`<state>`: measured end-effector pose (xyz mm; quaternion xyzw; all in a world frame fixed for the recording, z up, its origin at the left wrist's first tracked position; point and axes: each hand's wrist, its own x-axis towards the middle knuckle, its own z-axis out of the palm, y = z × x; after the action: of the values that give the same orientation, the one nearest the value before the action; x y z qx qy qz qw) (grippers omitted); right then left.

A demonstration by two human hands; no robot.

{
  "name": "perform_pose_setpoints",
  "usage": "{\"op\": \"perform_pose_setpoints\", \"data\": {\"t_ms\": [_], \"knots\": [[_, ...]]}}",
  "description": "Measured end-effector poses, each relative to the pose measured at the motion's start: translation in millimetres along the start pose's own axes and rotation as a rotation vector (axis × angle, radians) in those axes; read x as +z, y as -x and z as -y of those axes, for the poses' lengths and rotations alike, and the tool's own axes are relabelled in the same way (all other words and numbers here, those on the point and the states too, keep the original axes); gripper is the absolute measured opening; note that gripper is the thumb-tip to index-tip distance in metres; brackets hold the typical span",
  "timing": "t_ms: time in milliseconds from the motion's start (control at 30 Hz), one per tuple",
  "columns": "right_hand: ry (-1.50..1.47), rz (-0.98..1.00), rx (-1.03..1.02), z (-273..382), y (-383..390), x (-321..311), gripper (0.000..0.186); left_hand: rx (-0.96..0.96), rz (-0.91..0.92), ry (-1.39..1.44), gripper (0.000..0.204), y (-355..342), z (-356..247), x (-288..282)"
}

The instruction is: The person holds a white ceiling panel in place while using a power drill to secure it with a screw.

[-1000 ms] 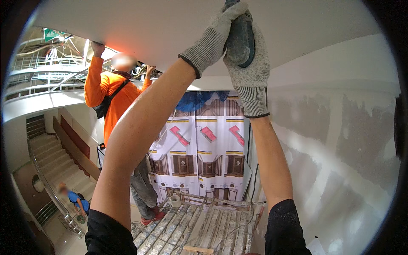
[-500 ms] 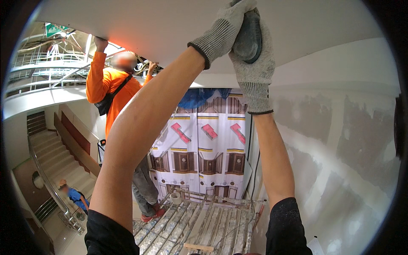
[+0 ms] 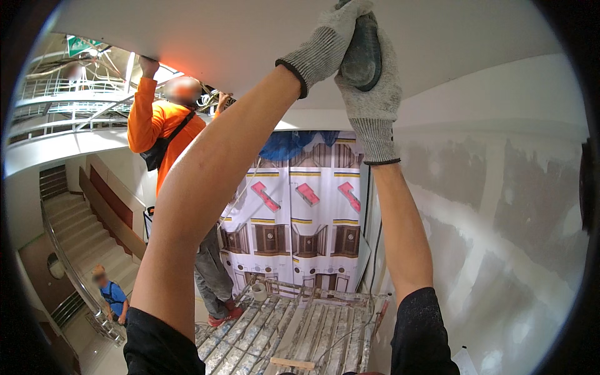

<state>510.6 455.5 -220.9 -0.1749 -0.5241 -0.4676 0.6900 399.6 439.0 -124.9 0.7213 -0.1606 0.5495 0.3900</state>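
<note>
Both my arms reach up toward the white ceiling panel [image 3: 250,44]. In gloved hands I grip a dark, dusty tool with a rounded end [image 3: 362,57]; its upper part is hidden, so its exact kind cannot be told. My left hand [image 3: 334,30], in a grey knit glove, is closed around the tool's upper left side. Lower down, my right hand [image 3: 378,100] is wrapped round its right side, palm behind it. Both hands are close beneath the panel; whether the tool touches it cannot be seen.
A co-worker in orange [image 3: 165,119] stands at left, hands raised to the panel's edge by exposed cables. Below lies a splattered slatted platform [image 3: 262,331] with a white cup [image 3: 258,290] and a wooden strip [image 3: 292,363]. A patched wall [image 3: 494,206] rises at right; stairs [image 3: 94,234] and another person [image 3: 114,297] are below left.
My hands and the tool have shifted very slightly up and left, grip unchanged. The person in blue below left has turned and stands more upright.
</note>
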Motion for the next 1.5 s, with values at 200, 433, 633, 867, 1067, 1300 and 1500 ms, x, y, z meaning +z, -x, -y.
{"op": "perform_pose_setpoints", "data": {"t_ms": [200,433,633,867,1067,1300,1500], "knots": [[0.005,-0.018,-0.03,-7.6,-2.0,4.5,0.098,0.024,-0.003,-0.051,0.027,-3.9,0.0,-3.4],[0.046,-0.002,-0.033,-1.8,-1.8,4.1,0.099,0.078,-0.022,-0.174,0.033,1.8,-2.6,-7.1],[0.034,-0.032,-0.049,-0.7,-0.8,6.3,0.099,0.157,0.042,-0.187,0.036,-2.5,-0.1,-12.6],[0.065,-0.04,-0.069,-4.2,-0.5,8.8,0.099,0.153,0.041,-0.217,0.038,-3.5,0.1,-14.4],[0.048,-0.05,-0.073,-8.6,-1.4,11.4,0.101,0.064,0.024,-0.217,0.039,-3.4,-2.4,-13.5],[0.102,-0.031,-0.142,0.3,-5.0,4.2,0.092,0.167,0.032,-0.236,0.036,-9.3,-0.8,-10.9],[0.128,0.037,-0.05,4.9,-8.5,1.7,0.096,0.054,0.033,-0.08,0.03,-13.4,-1.0,-12.1]]}}
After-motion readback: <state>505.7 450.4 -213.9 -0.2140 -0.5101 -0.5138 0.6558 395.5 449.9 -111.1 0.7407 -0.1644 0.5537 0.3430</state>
